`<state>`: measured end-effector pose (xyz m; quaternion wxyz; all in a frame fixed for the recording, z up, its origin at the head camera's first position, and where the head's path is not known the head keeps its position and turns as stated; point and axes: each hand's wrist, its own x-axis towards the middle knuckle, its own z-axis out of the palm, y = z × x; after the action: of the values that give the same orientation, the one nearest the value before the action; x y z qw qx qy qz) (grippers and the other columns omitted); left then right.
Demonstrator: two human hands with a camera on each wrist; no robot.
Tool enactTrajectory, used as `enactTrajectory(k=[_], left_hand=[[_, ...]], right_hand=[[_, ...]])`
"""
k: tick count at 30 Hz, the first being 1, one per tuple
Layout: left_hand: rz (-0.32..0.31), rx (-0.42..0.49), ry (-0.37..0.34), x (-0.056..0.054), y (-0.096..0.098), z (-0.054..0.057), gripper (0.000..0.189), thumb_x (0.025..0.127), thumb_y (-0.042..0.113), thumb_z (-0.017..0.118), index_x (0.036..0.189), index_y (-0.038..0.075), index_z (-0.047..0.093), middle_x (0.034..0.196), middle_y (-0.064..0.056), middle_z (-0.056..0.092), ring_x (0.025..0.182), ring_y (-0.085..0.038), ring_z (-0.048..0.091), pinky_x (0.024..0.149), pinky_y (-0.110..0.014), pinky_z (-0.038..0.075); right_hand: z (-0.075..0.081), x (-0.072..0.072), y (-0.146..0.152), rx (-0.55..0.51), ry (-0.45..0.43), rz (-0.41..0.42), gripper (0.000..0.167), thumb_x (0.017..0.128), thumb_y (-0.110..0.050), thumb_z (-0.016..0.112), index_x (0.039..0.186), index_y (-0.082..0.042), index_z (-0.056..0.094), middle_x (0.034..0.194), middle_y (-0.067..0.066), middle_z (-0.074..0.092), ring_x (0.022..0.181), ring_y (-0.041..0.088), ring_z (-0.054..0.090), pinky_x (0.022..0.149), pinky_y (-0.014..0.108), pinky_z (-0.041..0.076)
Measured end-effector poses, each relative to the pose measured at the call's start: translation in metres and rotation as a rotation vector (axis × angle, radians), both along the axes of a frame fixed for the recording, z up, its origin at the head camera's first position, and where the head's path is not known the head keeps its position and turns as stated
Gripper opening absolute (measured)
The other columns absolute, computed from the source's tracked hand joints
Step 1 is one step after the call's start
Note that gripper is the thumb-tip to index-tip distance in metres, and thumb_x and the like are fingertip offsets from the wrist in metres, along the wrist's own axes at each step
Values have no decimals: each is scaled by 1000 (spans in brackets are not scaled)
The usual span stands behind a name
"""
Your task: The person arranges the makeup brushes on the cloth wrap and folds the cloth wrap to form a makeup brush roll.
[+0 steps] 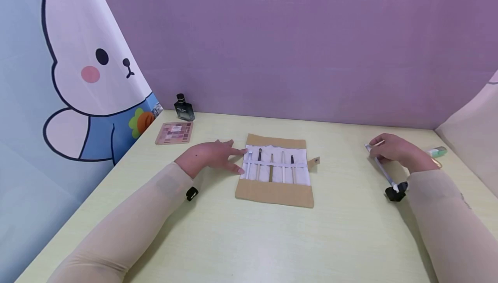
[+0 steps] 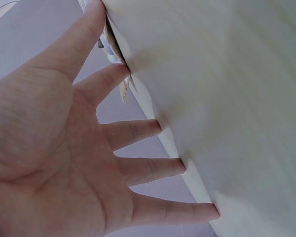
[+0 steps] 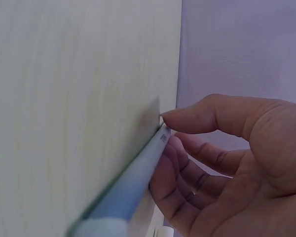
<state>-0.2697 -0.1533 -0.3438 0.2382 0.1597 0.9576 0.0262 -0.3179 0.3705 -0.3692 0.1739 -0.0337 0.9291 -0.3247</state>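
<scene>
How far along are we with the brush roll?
Done, it seems: five brushes sit in the roll, the left hand spread at its left edge. In hand: the right hand pinches a pale handle, likely another brush. Remaining, probably: putting that in, if the roll is being filled, and closing it; it lies open, its tab unfastened.

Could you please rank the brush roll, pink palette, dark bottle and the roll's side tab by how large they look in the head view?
Largest to smallest, as they appear:
1. brush roll
2. pink palette
3. dark bottle
4. side tab
</scene>
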Motion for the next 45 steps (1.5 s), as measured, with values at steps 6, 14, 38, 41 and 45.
enactTrajectory(k=[6,14,38,41,45], left_hand=[[-8,6,0,0,-1,0,83,97,70,64,168,45,27,182,-16,13,164,-56,13,130,-74,22],[1,9,-4,0,0,1,84,96,69,66,167,46,28,182,-15,11,165,-56,12,130,-74,21],[0,6,-3,2,1,2,83,97,68,66,167,45,28,182,-16,12,165,-56,12,130,-74,20],[1,7,0,3,1,2,83,96,69,66,167,46,28,182,-16,12,165,-56,12,130,-74,20],[8,12,-5,3,1,2,83,96,69,66,167,46,28,182,-15,12,165,-55,12,130,-74,20]], right_hand=[[3,0,-5,22,-15,-36,55,97,-11,62,138,18,42,91,5,66,79,12,63,70,27,59],[3,1,-9,11,-3,-40,54,101,-18,63,137,17,44,91,2,67,79,10,65,72,27,61],[29,11,-60,-163,81,47,58,98,-6,54,150,15,36,122,22,65,96,16,65,87,32,66],[32,12,-69,-215,88,51,58,99,-6,55,151,13,35,125,22,63,98,18,65,90,32,66],[36,12,-80,-286,74,49,59,100,-5,57,152,11,34,112,8,61,95,14,63,91,31,66]])
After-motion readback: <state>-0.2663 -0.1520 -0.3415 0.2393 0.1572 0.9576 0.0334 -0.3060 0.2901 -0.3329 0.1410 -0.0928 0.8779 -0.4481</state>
